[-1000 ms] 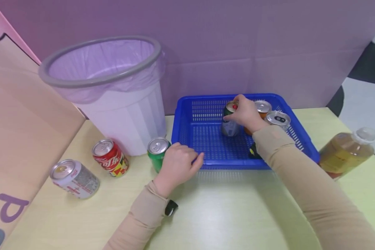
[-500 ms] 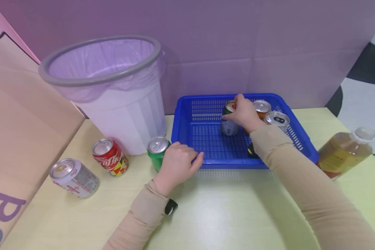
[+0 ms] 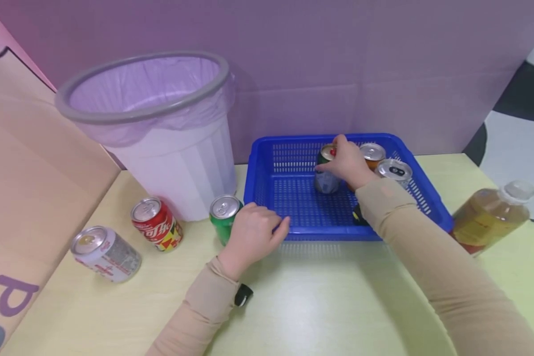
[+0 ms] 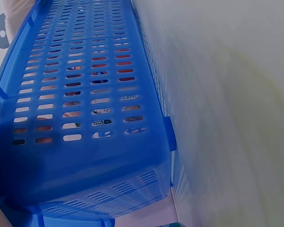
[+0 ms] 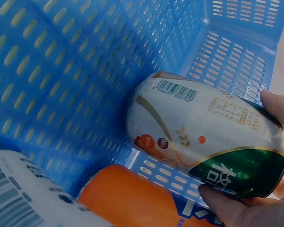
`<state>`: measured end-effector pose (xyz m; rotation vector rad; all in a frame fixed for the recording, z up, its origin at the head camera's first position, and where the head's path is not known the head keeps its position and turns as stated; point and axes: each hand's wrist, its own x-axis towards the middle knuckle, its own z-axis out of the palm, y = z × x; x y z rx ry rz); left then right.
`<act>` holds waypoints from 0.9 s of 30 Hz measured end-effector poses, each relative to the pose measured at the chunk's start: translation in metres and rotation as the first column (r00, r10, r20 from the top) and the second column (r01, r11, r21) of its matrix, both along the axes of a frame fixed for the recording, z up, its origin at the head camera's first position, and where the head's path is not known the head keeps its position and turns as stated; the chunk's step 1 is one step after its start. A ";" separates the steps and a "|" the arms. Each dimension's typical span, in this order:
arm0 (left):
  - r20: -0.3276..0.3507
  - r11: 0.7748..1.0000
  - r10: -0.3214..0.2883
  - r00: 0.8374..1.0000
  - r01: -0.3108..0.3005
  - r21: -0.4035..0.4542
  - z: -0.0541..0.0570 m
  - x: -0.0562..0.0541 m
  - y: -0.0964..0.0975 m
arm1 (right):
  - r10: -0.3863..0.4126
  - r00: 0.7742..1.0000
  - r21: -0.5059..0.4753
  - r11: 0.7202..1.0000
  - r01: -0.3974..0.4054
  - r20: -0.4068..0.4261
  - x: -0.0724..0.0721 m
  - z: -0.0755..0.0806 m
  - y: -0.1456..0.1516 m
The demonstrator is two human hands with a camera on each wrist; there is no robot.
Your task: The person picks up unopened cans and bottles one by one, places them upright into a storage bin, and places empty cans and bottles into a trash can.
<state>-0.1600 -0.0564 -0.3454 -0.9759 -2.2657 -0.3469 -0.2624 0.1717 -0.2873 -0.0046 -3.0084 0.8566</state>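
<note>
My right hand [image 3: 349,160] reaches into the blue plastic basket [image 3: 325,235] and grips the upper part of a green and white drink can [image 3: 327,182]. In the right wrist view, thumb and fingers lie on either side of this can's [image 5: 203,132] green top end. My left hand [image 3: 255,237] holds the basket's front left corner, fingers bent over the rim. A green can [image 3: 224,215] stands just behind it, partly hidden. To the right of the held can are an orange can [image 3: 373,153] and a silver-topped can [image 3: 396,170], partly covered by my right arm.
A white bin [image 3: 187,163] with a grey rim and plastic liner stands at the back left. Before it are a red can [image 3: 157,225] and a white can [image 3: 107,254]. A bottle of amber liquid [image 3: 489,217] stands right of the basket, near a black-and-yellow item [image 3: 359,216] inside.
</note>
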 end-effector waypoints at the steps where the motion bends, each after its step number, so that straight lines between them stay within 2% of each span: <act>1: -0.002 1.000 0.000 1.000 0.000 -0.001 0.000 0.000 0.000 | 0.003 1.000 0.002 1.000 -0.003 0.008 0.000 0.000 0.000; 13: -0.005 1.000 0.007 1.000 -0.007 -0.002 0.000 0.000 0.000 | 0.025 0.999 0.040 0.999 -0.026 0.033 0.005 0.009 -0.006; 22: -0.022 1.000 0.007 1.000 -0.007 0.010 0.002 -0.001 -0.001 | 0.078 0.990 0.005 0.997 -0.079 0.116 0.022 0.042 -0.008; 27: -0.026 1.000 0.007 1.000 -0.007 0.005 0.003 -0.001 -0.001 | 0.120 0.978 0.044 0.991 -0.129 0.171 0.030 0.056 -0.007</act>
